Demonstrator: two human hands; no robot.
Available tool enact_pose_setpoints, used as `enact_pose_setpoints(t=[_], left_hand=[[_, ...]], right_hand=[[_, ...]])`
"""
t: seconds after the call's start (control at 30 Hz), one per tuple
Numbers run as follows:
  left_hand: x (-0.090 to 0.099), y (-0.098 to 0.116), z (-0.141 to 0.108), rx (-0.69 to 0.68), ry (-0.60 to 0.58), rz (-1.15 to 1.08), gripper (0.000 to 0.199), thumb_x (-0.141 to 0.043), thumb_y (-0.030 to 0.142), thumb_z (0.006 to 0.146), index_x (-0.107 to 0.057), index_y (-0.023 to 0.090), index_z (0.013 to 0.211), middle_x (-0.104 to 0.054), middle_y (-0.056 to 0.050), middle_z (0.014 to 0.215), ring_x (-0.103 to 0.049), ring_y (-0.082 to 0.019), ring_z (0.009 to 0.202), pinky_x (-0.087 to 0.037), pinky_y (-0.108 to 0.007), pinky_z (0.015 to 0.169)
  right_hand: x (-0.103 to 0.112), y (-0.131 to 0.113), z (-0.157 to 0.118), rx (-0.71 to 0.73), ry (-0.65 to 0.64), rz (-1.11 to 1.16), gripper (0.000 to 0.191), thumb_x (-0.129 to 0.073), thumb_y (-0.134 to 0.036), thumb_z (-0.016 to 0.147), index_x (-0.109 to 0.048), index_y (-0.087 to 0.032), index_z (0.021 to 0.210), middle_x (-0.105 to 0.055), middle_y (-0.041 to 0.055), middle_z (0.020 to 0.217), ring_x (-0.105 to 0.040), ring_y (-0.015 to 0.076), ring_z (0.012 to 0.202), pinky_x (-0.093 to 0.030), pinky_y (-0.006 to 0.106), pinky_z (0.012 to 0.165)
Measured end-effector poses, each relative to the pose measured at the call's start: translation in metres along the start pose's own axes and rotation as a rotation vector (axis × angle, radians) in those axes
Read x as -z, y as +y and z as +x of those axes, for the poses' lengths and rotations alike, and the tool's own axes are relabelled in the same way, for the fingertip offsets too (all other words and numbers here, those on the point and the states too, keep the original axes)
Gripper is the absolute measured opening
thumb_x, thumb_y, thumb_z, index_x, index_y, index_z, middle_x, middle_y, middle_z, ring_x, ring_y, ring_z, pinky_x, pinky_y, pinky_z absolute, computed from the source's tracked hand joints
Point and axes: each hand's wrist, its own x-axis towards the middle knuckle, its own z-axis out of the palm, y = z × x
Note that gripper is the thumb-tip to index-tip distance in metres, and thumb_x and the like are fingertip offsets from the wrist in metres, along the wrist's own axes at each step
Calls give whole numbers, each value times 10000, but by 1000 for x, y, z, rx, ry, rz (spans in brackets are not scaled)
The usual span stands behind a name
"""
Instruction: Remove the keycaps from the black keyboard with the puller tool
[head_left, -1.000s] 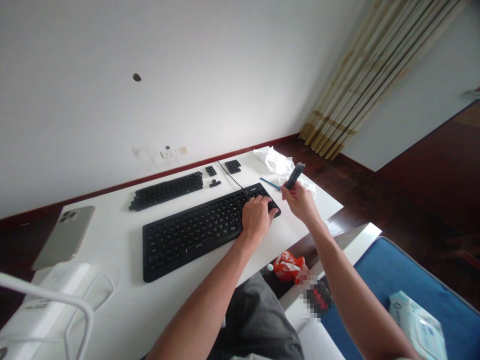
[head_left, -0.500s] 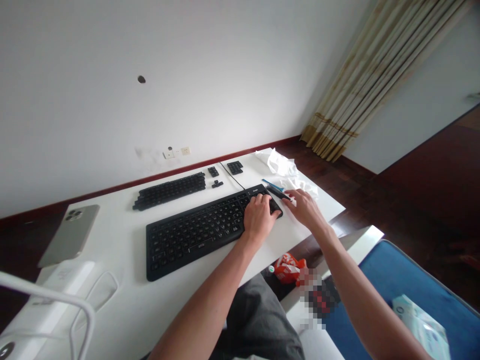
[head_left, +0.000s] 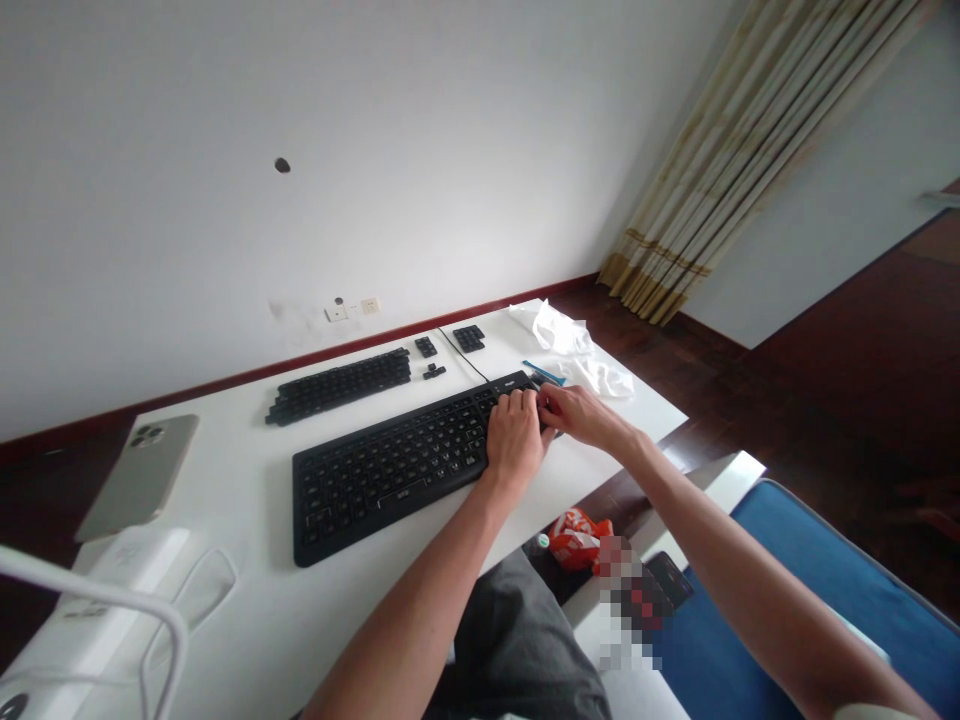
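Observation:
A black keyboard (head_left: pixel 397 480) with its keycaps off lies at a slant on the white table. My left hand (head_left: pixel 515 430) rests on its right part, fingers close together and curled onto it. At the keyboard's right end, my right hand (head_left: pixel 574 412) is closed in a pinch against the left hand's fingertips. What the pinch holds is hidden. Just behind the right hand lie a slim blue tool (head_left: pixel 544 372) and a dark object, partly covered. Behind the keyboard, removed black keycaps sit in groups: a large block (head_left: pixel 341 385), two small clusters (head_left: pixel 426 346) and a number block (head_left: pixel 469 338).
Crumpled white plastic (head_left: pixel 559 328) lies at the table's far right. On the left are a phone (head_left: pixel 142 470), a white power strip (head_left: pixel 112 590) and a white cable (head_left: pixel 180 640). Below the right edge are an orange-and-white bag (head_left: pixel 576 540) and a blue cushioned seat (head_left: pixel 810 570).
My right hand has moved left, from beside the slim dark object onto the keyboard's right end, and its fingers have closed. The left hand stays nearly in place.

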Motion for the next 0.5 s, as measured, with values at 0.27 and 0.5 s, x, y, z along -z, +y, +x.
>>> enact_pose_setpoints(t=[0.27, 0.5], left_hand=[[-2, -1, 0, -27, -8, 6, 411, -754, 397, 890, -533, 171, 1152, -644, -113, 1138, -598, -283, 1091, -478, -411, 926], [1, -3, -1, -25, -26, -23, 474, -808, 445, 831, -526, 181, 1105, -636, -109, 1130, -598, -283, 1097, -475, -411, 950]], right_hand=[[1, 4, 5, 39, -31, 63, 122, -573, -240, 930, -527, -224, 818, -564, -17, 676, -486, 143, 586, -354, 287, 600], [-6, 9, 2, 32, -19, 101, 115, -575, -271, 943, -532, -224, 848, -586, -8, 699, -509, 149, 596, -369, 285, 596]])
